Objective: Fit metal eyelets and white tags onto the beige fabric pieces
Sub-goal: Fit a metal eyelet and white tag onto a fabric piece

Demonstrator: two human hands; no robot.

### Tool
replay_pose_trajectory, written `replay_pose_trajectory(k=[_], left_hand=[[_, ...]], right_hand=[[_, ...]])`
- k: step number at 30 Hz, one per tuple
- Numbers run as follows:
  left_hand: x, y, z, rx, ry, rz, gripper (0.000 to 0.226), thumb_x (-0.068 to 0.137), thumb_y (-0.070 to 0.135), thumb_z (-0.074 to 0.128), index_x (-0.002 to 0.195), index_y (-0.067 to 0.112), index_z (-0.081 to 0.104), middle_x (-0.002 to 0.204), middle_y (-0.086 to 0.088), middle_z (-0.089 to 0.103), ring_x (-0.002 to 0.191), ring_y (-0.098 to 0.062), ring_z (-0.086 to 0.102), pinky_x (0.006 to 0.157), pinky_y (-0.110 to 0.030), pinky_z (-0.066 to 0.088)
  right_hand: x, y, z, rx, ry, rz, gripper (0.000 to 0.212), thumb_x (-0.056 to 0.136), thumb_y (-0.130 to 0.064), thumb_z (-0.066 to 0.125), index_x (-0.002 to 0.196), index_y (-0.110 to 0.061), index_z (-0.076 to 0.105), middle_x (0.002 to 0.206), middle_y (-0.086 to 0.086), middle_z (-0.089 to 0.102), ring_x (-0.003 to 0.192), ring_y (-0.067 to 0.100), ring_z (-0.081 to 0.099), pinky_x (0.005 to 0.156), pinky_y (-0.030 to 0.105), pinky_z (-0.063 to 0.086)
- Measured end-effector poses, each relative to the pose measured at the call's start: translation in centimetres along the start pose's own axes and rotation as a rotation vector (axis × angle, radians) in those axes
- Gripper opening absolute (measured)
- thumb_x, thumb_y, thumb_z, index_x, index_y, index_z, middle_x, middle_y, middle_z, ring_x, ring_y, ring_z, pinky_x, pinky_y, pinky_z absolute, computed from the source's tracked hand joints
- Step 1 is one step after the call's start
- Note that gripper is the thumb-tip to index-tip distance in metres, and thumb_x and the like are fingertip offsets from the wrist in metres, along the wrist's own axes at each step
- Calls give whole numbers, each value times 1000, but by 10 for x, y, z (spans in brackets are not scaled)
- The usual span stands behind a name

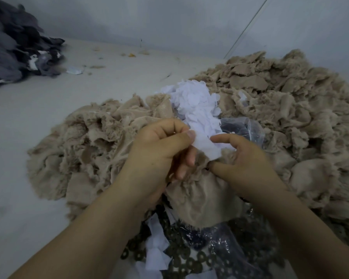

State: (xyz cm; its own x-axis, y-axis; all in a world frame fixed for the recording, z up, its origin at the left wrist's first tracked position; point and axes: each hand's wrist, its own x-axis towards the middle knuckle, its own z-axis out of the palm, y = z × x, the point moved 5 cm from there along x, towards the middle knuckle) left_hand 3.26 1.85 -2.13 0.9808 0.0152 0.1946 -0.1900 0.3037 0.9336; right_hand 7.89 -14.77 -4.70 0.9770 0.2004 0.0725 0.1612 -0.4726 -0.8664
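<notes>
A beige fabric piece (201, 200) hangs between my two hands at the centre. My left hand (159, 150) pinches a white tag (204, 143) between thumb and forefinger, just above the fabric. My right hand (244, 158) grips the gathered top of the same fabric piece, thumb pressed by a small dark spot there. A heap of white tags (195, 101) lies right behind my hands. Dark metal eyelets (187, 258) are scattered in several loose rings below my wrists.
Large piles of beige fabric pieces (280, 101) spread to the right and left (89, 141). A clear plastic bag (244, 125) lies behind my right hand. Dark grey fabric (14, 47) is heaped at the far left on the pale surface (28, 117).
</notes>
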Motion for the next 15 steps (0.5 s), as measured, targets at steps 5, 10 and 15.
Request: replay_pose_trajectory(k=[5, 10, 15], left_hand=[[1, -2, 1, -19, -9, -11, 14, 86, 7, 60, 73, 4, 59, 58, -20, 54, 44, -24, 46, 40, -25, 38], [0, -14, -6, 58, 69, 4, 9, 88, -8, 61, 85, 0, 60, 61, -26, 64, 46, -30, 58, 44, -28, 50], [3, -9, -6, 62, 148, 76, 13, 85, -11, 64, 88, 1, 69, 69, -23, 71, 54, -28, 69, 53, -27, 56]], right_hand=[[1, 2, 2, -38, 30, -3, 45, 77, -11, 79, 111, -36, 63, 97, -8, 66, 70, 19, 66, 59, 23, 54], [0, 1, 2, -43, 39, 5, 46, 74, -22, 85, 115, -32, 64, 97, -23, 57, 86, 10, 60, 77, 26, 50], [1, 3, 0, -92, 51, 17, 47, 76, -12, 78, 118, -28, 65, 98, -8, 66, 75, 8, 63, 65, 20, 48]])
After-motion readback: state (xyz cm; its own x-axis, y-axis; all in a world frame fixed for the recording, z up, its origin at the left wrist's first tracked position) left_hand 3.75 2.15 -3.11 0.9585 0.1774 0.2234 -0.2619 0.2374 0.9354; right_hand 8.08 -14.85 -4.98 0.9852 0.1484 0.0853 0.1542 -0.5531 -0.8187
